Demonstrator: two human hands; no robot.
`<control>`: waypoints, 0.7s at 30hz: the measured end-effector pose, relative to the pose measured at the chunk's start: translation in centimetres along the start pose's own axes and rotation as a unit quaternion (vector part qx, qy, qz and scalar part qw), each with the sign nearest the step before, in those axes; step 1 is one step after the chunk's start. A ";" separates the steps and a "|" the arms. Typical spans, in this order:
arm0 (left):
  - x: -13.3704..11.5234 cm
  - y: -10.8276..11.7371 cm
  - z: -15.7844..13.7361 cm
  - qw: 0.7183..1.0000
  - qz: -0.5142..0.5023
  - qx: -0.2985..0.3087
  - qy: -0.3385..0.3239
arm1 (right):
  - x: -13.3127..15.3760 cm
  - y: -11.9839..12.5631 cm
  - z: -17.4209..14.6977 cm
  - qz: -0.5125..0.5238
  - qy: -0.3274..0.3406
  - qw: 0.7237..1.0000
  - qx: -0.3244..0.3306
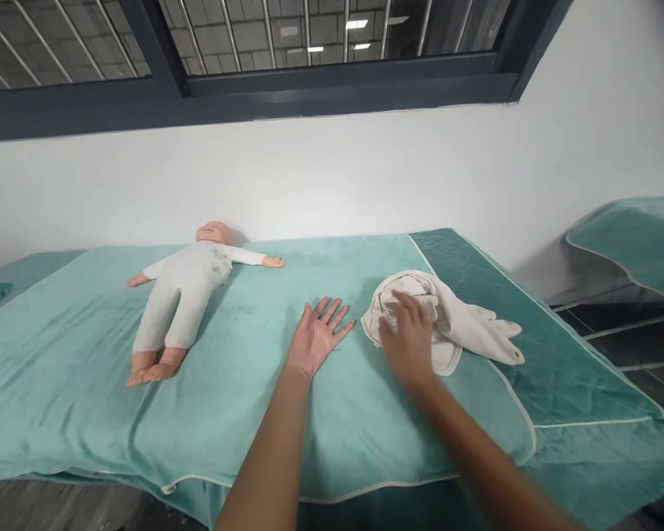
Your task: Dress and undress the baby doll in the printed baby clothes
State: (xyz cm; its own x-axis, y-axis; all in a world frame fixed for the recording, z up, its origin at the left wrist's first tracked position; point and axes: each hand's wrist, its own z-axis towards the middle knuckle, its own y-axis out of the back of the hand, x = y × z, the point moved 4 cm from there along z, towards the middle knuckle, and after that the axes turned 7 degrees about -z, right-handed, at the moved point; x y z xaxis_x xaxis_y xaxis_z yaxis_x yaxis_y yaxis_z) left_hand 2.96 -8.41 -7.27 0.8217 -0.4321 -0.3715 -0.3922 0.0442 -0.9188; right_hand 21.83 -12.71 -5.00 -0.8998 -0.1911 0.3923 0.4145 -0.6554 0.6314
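Note:
My left hand (316, 341) is palm up above the green cover, its fingers spread and nothing in it. To its right lies a bunched cream-white cloth (448, 310), with a finger-like, glove-shaped end (495, 334) pointing right. My right hand (408, 335) is over the left part of this cloth, fingers apart and slightly bent, a little blurred. Whether its fingertips touch the cloth I cannot tell. A baby doll (185, 295) in a white suit lies on its back to the left, arms out, its head toward the wall.
The green cover (243, 420) with pale piping lies over a darker green quilted bed (575, 383). A white wall (321, 177) and a dark-framed window (337, 92) with bars stand behind it. Another green-covered surface (636, 243) is at the right, past a gap with dark floor.

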 end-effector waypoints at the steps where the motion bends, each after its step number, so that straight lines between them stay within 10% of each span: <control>1: 0.0 -0.1 0.0 1.000 -0.001 0.000 0.000 | -1.6 0.6 0.4 -0.051 -0.014 0.999 -0.012; 7: 0.1 -0.7 -0.1 0.999 0.030 0.008 -0.010 | -8.5 1.0 2.2 -0.149 -0.074 0.986 0.033; 13: 1.2 -0.7 -0.4 0.978 0.194 -0.006 -0.081 | -8.3 0.6 1.7 0.055 -0.030 0.998 -0.020; 21: 4.5 -2.1 1.3 0.854 0.507 0.033 -0.114 | -6.4 0.4 0.5 0.347 -0.186 0.919 0.023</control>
State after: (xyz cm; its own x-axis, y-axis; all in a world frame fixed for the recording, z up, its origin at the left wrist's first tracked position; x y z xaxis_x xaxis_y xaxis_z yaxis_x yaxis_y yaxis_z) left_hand 7.99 -9.21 -7.20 0.1346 0.0439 -0.9899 -0.9320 0.3450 -0.1114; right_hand 27.86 -11.34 -6.91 -0.3124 -0.2833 0.9067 0.8836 -0.4371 0.1678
